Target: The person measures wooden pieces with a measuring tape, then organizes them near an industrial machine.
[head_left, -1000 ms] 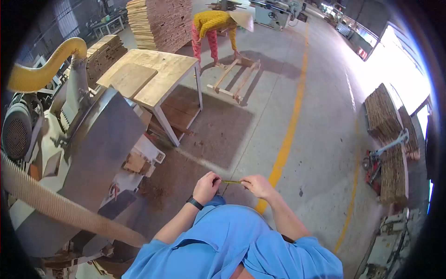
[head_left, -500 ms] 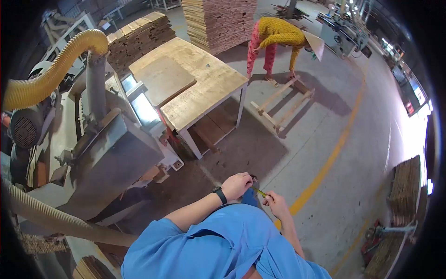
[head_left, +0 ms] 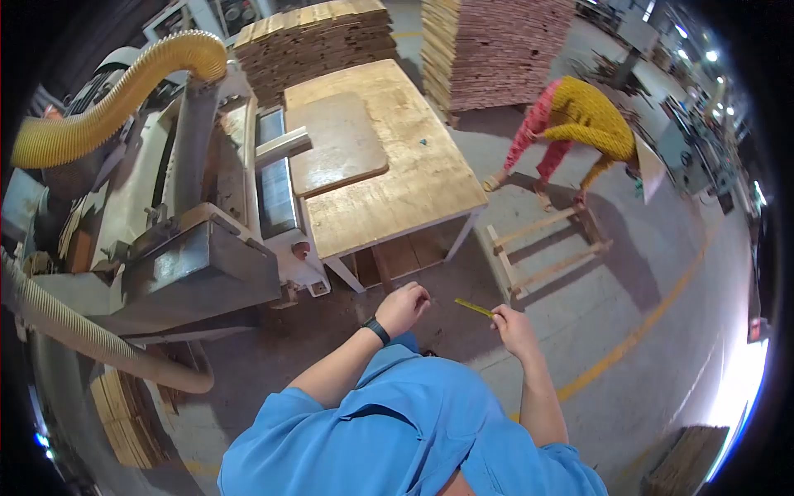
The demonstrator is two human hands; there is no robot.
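My right hand (head_left: 514, 327) pinches one end of a thin yellow-green strip (head_left: 474, 307), which sticks out to the left over the floor. My left hand (head_left: 402, 307), with a black watch on its wrist, hovers a little to the left of the strip with loosely curled fingers and nothing in it. Both hands are in front of my blue shirt, just below the near edge of a wooden table (head_left: 389, 169).
A grey woodworking machine (head_left: 190, 248) with a yellow dust hose (head_left: 116, 99) stands at the left. Stacks of boards (head_left: 496, 50) rise behind the table. A person in a yellow top (head_left: 583, 124) bends over a wooden frame (head_left: 550, 248) on the concrete floor.
The view has swung left toward the machine and table. My left hand has let go of the strip and moved apart from the right, which still holds it.
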